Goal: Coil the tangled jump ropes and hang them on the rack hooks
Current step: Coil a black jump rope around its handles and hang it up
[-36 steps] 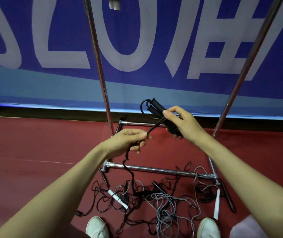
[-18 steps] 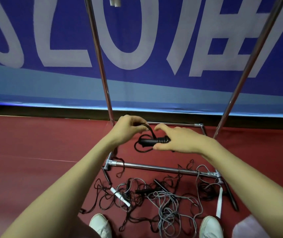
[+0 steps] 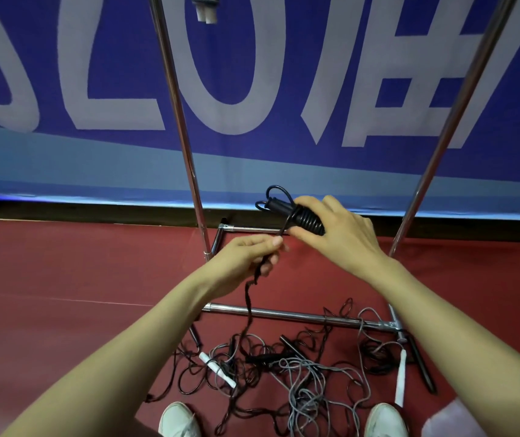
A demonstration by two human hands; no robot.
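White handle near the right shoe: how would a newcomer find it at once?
Find the rack's low front bar on the red floor. Just below its right corner lies the white handle, pointing at the right shoe. The other white handle lies slantwise inside the tangle, further left.

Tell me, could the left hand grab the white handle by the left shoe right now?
Probably not yet. The left hand pinches the black rope well above the floor, while the white handle lies low among tangled cords. Nothing solid blocks it; the hand must first let go and reach down.
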